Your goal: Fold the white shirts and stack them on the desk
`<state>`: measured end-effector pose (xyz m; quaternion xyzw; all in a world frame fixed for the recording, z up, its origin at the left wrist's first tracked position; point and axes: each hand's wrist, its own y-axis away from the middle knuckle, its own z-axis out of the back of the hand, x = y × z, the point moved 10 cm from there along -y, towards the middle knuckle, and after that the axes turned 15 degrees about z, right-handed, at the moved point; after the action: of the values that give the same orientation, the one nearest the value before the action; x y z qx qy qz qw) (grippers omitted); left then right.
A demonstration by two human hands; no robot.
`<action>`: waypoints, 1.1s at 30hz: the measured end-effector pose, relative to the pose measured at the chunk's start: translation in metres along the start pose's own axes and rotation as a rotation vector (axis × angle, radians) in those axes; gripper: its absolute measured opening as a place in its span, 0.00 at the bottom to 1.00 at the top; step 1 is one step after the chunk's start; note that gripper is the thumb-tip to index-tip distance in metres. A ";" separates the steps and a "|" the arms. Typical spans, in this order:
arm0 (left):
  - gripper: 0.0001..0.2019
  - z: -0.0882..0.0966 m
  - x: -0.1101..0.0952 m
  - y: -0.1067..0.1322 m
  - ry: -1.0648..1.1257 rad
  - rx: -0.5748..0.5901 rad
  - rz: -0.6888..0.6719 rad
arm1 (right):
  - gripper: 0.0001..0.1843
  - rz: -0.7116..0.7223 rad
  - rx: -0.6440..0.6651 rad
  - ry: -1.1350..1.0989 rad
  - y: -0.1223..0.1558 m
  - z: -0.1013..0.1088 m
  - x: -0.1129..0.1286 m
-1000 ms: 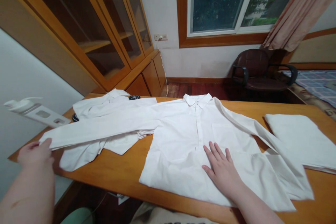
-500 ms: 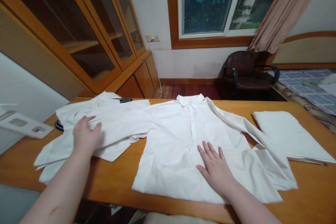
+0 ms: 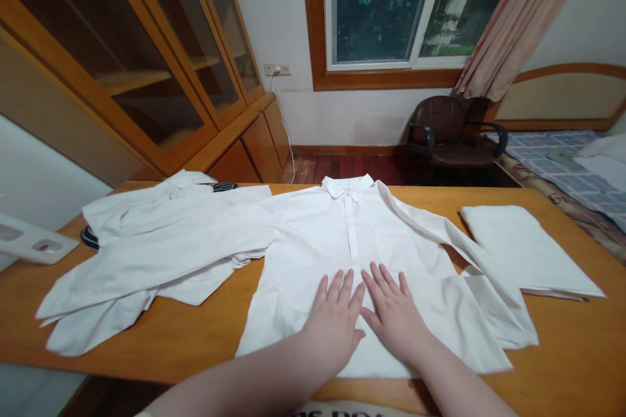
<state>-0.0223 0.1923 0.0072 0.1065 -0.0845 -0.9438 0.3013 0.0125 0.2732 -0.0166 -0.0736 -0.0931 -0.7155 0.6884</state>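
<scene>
A white collared shirt [image 3: 298, 234] lies spread on the wooden table [image 3: 195, 339], its collar at the far edge. My left hand [image 3: 335, 319] rests flat on the lower front of the shirt, fingers spread. Close beside it, my right hand [image 3: 394, 316] also lies flat with fingers apart, near the button placket. One sleeve stretches left over another white garment [image 3: 98, 326]; the other sleeve slants down to the right, partly folded. Neither hand grips the cloth.
A folded white cloth [image 3: 523, 247] lies at the table's right. Black striped fabric [image 3: 225, 187] shows by the left garment. A white plastic object [image 3: 39, 244] stands at the left edge. Beyond the table are a glass-door cabinet [image 3: 147, 45], an armchair [image 3: 443, 130] and a bed [image 3: 562, 156].
My left hand has moved right, from the shirt's left sleeve to the shirt front beside my right hand. My right hand stays flat on the shirt. The view has shifted slightly.
</scene>
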 end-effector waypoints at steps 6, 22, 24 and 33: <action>0.33 0.026 0.072 0.006 0.044 0.077 0.142 | 0.34 -0.012 0.010 -0.010 0.000 0.004 -0.002; 0.11 0.082 0.137 0.029 -0.028 -0.140 0.272 | 0.34 -0.673 -0.325 0.299 0.135 0.101 -0.133; 0.18 0.083 0.105 0.020 -0.011 -0.115 0.212 | 0.36 -0.824 -0.269 0.293 0.165 0.101 -0.158; 0.34 0.008 -0.021 -0.027 0.076 0.011 -0.118 | 0.26 -0.987 -0.265 -0.176 0.190 0.062 -0.182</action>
<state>-0.0227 0.2273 0.0121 0.1486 -0.0717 -0.9547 0.2477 0.2083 0.4578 0.0075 -0.1674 -0.0826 -0.9518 0.2434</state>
